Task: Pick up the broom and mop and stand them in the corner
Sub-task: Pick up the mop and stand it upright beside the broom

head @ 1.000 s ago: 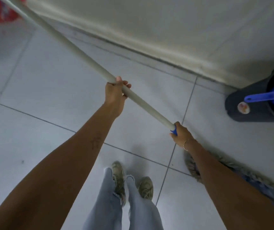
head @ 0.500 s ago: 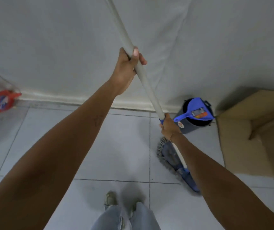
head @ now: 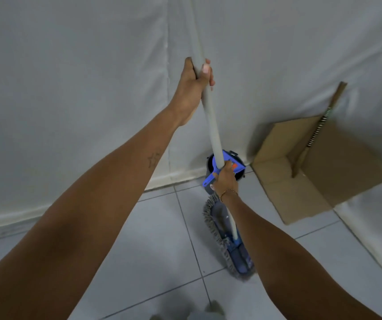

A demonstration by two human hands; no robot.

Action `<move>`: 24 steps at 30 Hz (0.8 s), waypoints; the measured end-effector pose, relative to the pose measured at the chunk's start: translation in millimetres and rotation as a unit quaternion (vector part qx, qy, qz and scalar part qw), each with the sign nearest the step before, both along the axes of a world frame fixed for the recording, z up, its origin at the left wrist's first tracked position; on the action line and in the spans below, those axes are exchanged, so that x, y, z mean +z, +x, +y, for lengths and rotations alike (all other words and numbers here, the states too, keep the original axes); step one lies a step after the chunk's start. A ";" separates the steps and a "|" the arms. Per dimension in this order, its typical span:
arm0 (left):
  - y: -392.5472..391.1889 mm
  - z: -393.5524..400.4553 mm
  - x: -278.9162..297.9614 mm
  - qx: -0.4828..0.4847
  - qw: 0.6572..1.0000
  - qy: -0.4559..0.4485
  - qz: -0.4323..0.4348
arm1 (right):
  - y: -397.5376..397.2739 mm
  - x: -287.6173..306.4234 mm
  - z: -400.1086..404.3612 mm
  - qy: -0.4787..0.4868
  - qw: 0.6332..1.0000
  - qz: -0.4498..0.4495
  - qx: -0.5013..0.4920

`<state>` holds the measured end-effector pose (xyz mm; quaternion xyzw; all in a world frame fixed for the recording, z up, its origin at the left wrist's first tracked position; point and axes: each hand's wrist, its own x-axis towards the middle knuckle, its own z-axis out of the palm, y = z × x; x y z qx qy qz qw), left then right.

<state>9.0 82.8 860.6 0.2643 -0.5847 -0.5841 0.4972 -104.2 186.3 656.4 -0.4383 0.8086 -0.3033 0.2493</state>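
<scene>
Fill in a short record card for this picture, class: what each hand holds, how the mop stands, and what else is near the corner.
left hand: shut high on the mop handle
right hand: shut low on the same handle
mop head: on the tiled floor, handle close to upright
behind mop: dark bucket with blue dustpan
right of bucket: cardboard against the wall, a stick leaning on it

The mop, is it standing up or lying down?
Standing up, nearly. The mop pole rises steeply, held by both hands, head on the floor.
</scene>
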 end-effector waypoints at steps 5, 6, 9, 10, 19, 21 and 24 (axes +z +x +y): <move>-76.6 23.5 24.3 0.038 0.999 0.011 0.004 | -47.5 19.2 16.3 -0.021 0.997 -0.042 -0.065; -89.1 26.2 27.0 0.039 0.999 0.007 0.002 | -55.6 19.8 17.7 -0.024 0.997 -0.037 -0.062; -143.8 32.2 36.8 0.019 1.000 -0.015 -0.006 | -98.9 25.0 24.2 -0.057 0.995 -0.045 -0.075; -160.8 32.1 38.9 0.016 1.000 -0.020 -0.009 | -114.6 24.8 24.6 -0.070 0.993 -0.051 -0.074; -342.1 32.7 63.8 -0.038 0.998 0.046 0.022 | -304.7 24.9 27.4 -0.014 0.992 -0.123 0.032; -381.9 35.2 69.7 -0.071 0.997 0.031 0.012 | -338.6 31.7 31.4 -0.035 0.992 -0.123 0.002; -429.6 34.9 79.2 -0.079 0.996 -0.028 -0.025 | -381.4 39.3 30.8 -0.060 0.991 -0.111 -0.039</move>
